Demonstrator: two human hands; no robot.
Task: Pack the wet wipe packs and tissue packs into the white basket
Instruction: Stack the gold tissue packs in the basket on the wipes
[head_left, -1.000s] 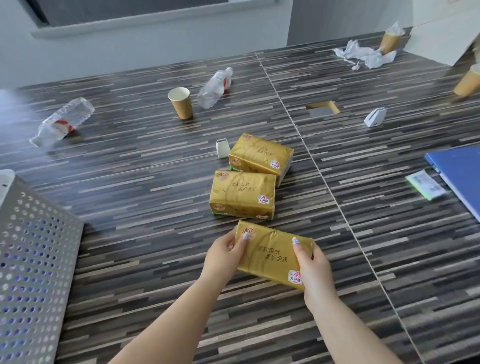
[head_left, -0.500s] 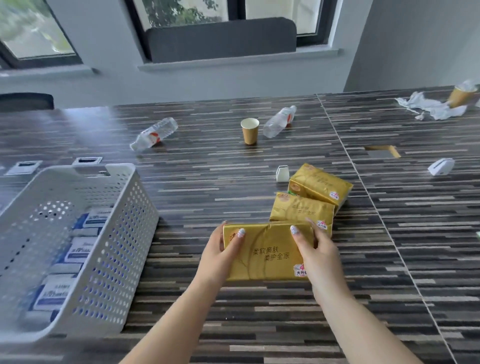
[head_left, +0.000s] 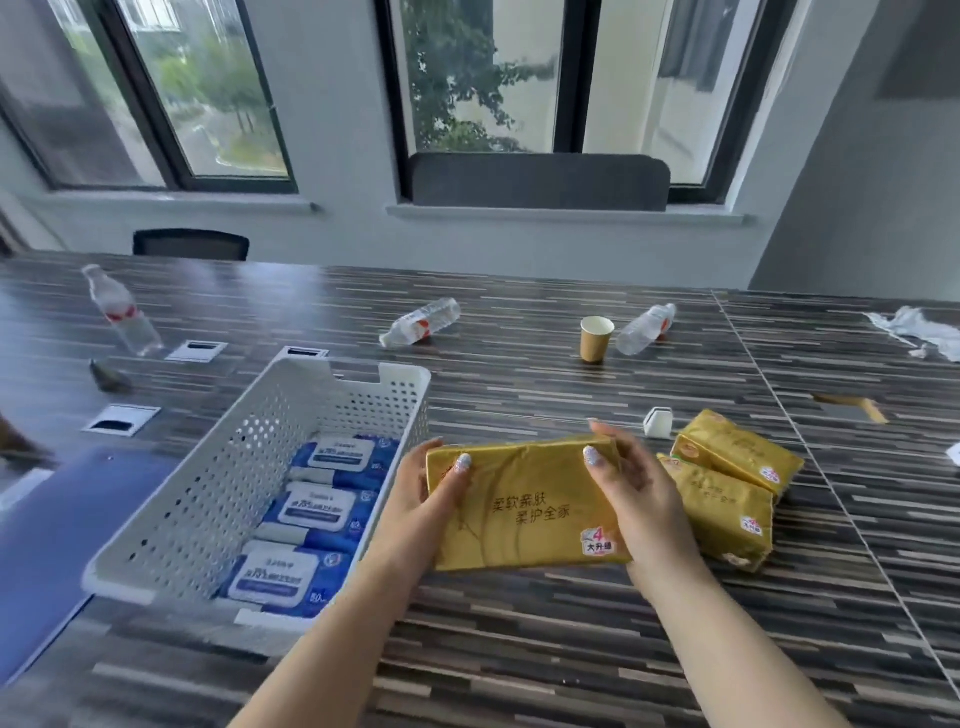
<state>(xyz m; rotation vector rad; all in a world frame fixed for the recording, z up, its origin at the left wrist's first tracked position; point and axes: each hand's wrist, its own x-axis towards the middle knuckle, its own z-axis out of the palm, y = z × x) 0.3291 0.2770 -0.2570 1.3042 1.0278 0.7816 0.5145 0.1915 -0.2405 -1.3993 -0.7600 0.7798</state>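
Observation:
A gold tissue pack (head_left: 524, 506) is held above the table between both hands. My left hand (head_left: 421, 499) grips its left end and my right hand (head_left: 636, 491) grips its right end. It hangs just right of the white perforated basket (head_left: 218, 499). Inside the basket lie three blue wet wipe packs (head_left: 317, 514) in a row. Two more gold tissue packs (head_left: 727, 499) lie on the table to the right, partly behind my right hand.
On the striped table stand a paper cup (head_left: 596, 339) and lie three plastic bottles (head_left: 421, 322). A small white holder (head_left: 658, 422) sits behind the tissue packs. A blue folder (head_left: 57, 540) lies left of the basket. Crumpled paper (head_left: 919, 332) is at the far right.
Both hands have lifted the gold tissue pack and carried it left toward the basket. The view has swung up and left, so the basket and its wet wipe packs are now in full view.

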